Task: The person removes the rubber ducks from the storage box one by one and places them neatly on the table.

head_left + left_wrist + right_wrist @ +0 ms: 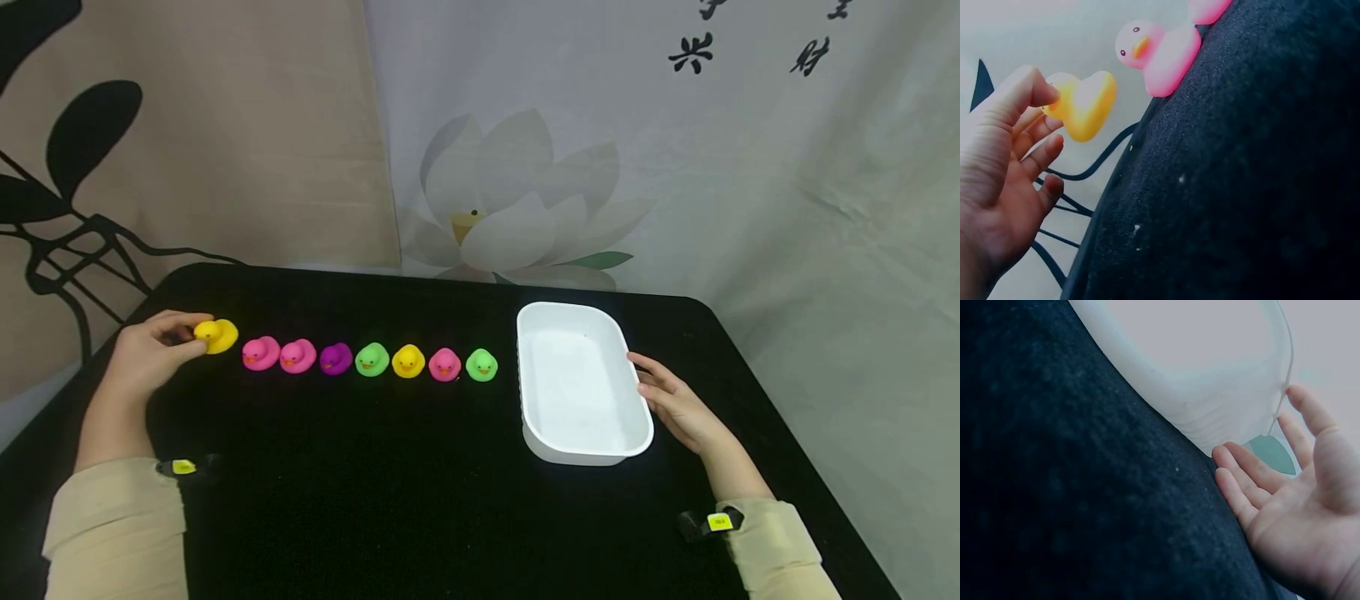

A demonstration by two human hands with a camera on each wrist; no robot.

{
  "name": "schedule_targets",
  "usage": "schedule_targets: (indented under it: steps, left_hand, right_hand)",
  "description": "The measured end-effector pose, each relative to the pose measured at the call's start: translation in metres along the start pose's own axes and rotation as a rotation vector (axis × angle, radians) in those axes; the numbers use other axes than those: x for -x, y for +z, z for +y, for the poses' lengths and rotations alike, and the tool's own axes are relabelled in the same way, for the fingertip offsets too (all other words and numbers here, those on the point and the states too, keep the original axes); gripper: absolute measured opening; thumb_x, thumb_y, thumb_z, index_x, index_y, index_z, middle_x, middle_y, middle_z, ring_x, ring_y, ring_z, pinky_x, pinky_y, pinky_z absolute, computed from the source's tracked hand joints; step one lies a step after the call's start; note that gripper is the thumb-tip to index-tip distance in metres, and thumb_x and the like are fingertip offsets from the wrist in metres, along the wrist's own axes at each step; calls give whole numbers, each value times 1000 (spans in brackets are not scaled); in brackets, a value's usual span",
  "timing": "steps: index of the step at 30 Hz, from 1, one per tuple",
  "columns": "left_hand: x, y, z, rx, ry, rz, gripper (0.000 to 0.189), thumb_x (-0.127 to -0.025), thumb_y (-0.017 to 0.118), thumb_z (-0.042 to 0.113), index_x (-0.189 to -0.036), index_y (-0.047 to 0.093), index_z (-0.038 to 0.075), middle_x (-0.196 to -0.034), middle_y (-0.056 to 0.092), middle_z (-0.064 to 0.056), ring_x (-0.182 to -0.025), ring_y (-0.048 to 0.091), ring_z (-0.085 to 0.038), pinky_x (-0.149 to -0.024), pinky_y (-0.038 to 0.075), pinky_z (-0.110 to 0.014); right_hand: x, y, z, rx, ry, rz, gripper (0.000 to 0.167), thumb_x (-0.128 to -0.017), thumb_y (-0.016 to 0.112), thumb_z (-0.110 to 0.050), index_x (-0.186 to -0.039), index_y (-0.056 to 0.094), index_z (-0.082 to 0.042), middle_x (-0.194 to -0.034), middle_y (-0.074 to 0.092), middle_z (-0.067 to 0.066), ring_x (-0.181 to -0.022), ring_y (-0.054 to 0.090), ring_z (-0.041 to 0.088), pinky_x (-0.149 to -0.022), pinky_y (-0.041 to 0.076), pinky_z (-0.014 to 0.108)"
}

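In the head view my left hand point(150, 350) pinches a yellow rubber duck point(217, 336) between thumb and fingers at the left end of a row of ducks. The left wrist view shows the thumb on the head of this yellow duck point(1088, 106), with the other fingers loosely bent below. Nearest to it is a pink rubber duck point(261, 353). On the right, a white plastic tray point(581, 457) stands on the black table. My right hand point(682, 408) rests its fingertips against the tray's right side, fingers fairly straight, as the right wrist view also shows.
Rightward along the row sit another pink duck point(297, 356), a purple duck point(336, 358), a green duck point(372, 360), a yellow duck point(408, 362), a pink duck point(445, 365) and a green duck point(482, 365). A printed curtain point(525, 83) hangs behind the black table point(375, 500).
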State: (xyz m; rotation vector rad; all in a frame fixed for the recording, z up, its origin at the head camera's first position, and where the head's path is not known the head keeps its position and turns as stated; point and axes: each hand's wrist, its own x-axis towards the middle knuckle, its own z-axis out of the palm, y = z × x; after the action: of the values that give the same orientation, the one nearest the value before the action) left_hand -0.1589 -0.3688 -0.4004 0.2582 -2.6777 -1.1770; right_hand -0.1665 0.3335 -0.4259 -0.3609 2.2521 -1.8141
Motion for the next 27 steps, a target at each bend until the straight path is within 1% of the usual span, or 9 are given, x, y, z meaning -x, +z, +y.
schedule_targets:
  steps: [6, 9, 16, 21, 27]
  left_hand:
    - [-3, 2, -12, 18, -2, -34, 55, -95, 58, 39, -134, 51, 0, -116, 46, -15, -97, 37, -29, -73, 33, -44]
    - [-3, 4, -15, 32, -9, -53, 55, -95, 57, 39, -134, 51, 1, -117, 46, -14, -98, 37, -28, -74, 34, -43]
    - [-2, 6, -18, 45, -18, -65, 55, -95, 57, 39, -134, 50, 1, -118, 46, -15, -97, 39, -28, -73, 35, -43]
    - [-3, 7, -22, 35, -24, -75, 56, -95, 57, 39, -135, 49, 0, -118, 45, -18, -97, 38, -30, -73, 34, -45]
    - [-2, 9, -22, 33, -20, -83, 55, -95, 57, 39, -134, 50, 0, -119, 45, -18, -99, 37, -31, -73, 34, -45]
  right_hand:
    - [0, 0, 0, 1, 3, 3, 53, -100, 49, -17, -149, 29, -10, -144, 31, 27, -113, 54, 9, -90, 44, 21]
    - [0, -1, 0, 2, 2, 2, 53, -100, 49, -17, -149, 29, -10, -144, 32, 26, -113, 54, 10, -90, 44, 21]
    - [0, -1, 1, 10, -2, 1, 53, -100, 49, -18, -149, 29, -12, -145, 31, 27, -114, 54, 11, -91, 44, 22]
    - [0, -1, 1, 6, -4, -2, 54, -100, 49, -18, -149, 28, -11, -145, 30, 27, -115, 54, 11, -91, 44, 23]
    - [0, -1, 1, 1, -4, -6, 53, -100, 49, -17, -149, 29, -12, -145, 30, 27, -114, 54, 10, -91, 44, 23]
